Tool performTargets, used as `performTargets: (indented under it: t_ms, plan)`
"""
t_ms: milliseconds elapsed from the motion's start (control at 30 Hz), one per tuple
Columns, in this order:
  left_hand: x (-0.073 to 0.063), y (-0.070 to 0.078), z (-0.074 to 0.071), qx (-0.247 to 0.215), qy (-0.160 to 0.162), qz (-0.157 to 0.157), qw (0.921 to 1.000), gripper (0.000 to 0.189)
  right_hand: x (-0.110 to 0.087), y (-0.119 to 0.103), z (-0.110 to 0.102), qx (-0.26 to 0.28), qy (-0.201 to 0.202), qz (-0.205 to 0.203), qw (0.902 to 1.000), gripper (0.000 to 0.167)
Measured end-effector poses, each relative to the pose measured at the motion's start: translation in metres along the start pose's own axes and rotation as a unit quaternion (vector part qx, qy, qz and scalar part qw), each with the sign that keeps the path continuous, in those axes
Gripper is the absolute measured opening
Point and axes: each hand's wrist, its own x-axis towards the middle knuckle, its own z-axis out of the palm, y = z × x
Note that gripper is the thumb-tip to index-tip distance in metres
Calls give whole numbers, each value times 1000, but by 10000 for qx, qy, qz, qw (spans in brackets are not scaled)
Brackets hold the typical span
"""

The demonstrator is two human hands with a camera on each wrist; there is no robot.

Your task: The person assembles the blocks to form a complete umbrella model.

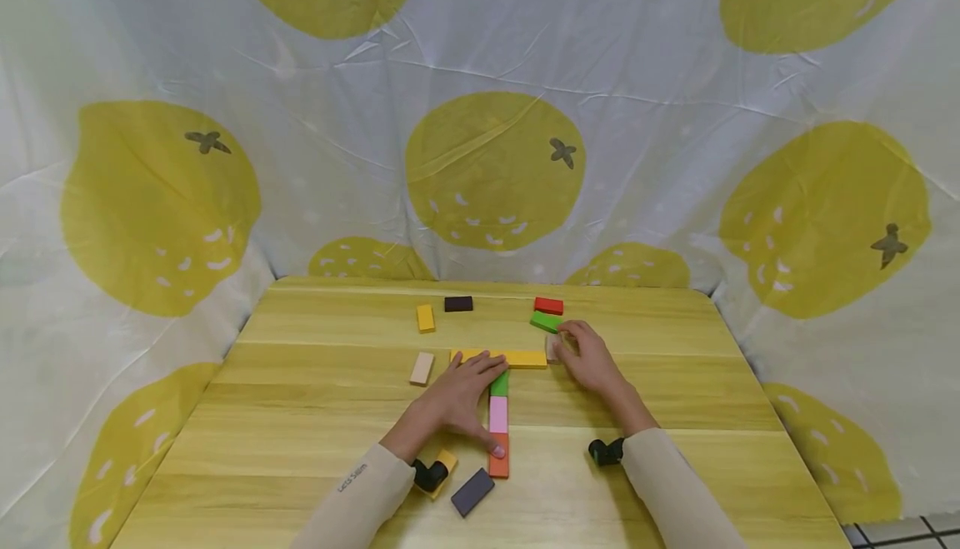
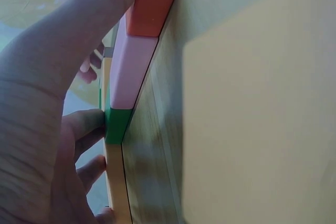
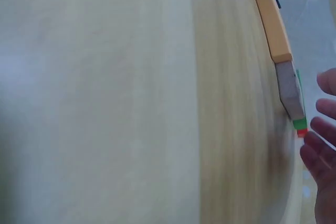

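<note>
In the head view, yellow blocks [image 1: 527, 359] form a crosswise row. A line of green [image 1: 499, 384], pink [image 1: 498, 414] and orange-red [image 1: 498, 464] blocks runs down from it toward the person. My left hand [image 1: 459, 395] spreads over this line, thumb on the orange-red block, fingertips at the green and yellow ones. A greyish block [image 3: 289, 88] sits at the row's right end. Beside it my right hand [image 1: 594, 359] hovers with loosely bent fingers; the right wrist view shows those fingers [image 3: 326, 109] just past the block, none wrapped round it.
Beyond the right hand lie a green block [image 1: 545, 321] and a red block [image 1: 549, 306]. Black [image 1: 458, 304], yellow [image 1: 425, 318] and beige [image 1: 422, 368] blocks lie left of them. A dark grey block [image 1: 472, 492] and another yellow block [image 1: 447, 459] are near the left wrist.
</note>
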Motion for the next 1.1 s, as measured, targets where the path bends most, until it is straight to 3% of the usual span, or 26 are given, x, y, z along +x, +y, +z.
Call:
performTargets:
  t_ms: [133, 333, 433, 867, 1100]
  plan:
    - [-1, 0, 0, -40, 0, -17, 10000, 137, 8, -3, 4, -256, -10, 22, 9997, 48]
    - [-3, 0, 0, -149, 51, -9, 9999, 138, 14, -8, 10, -911, -417, 126, 9949, 86]
    - [-3, 0, 0, -198, 90, 29, 9998, 138, 15, -11, 11, -1011, -530, 231, 9932, 96]
    - [-2, 0, 0, -156, 102, 11, 9998, 138, 17, -16, 14, -1029, -471, 178, 9934, 97]
    - [-1, -1, 1, -126, 54, -2, 9999, 137, 16, -16, 18, -888, -335, 44, 9955, 87]
